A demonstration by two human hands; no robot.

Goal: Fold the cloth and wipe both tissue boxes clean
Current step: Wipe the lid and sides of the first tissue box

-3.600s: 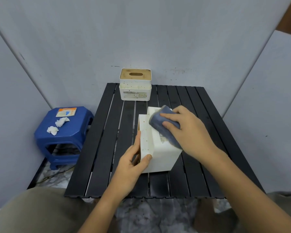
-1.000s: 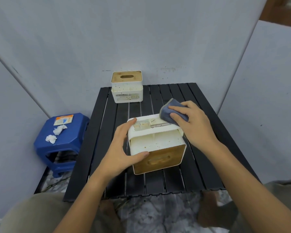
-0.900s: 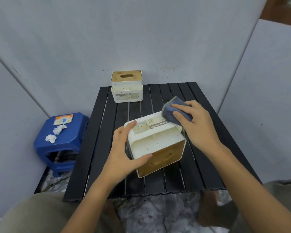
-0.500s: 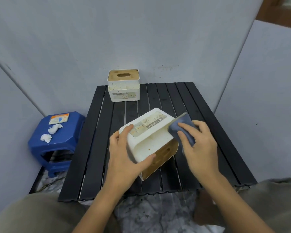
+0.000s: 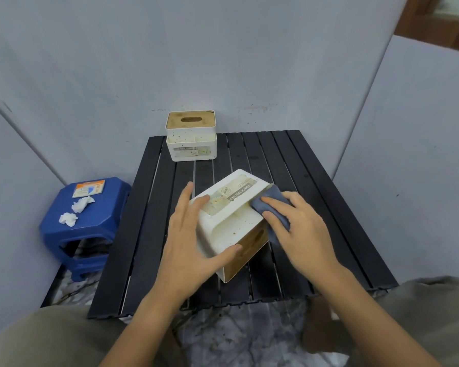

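So the near tissue box (image 5: pixel 232 223) lies tipped on its side mid-table, wooden lid facing the person. Left hand (image 5: pixel 194 250) clamps its near-left corner, thumb along the lower edge, fingers up over the label. Right hand (image 5: pixel 300 231) grips the folded blue-grey cloth (image 5: pixel 272 207) against the box's right edge. Second tissue box (image 5: pixel 191 136) stands upright at the slatted table's (image 5: pixel 316 197) far edge. Blue stool (image 5: pixel 90 221) sits off left with crumpled tissues on it.

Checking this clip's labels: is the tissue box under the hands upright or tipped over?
Tipped: the near tissue box lies on its side, wooden lid facing the person; left hand holds it, right hand presses the cloth.
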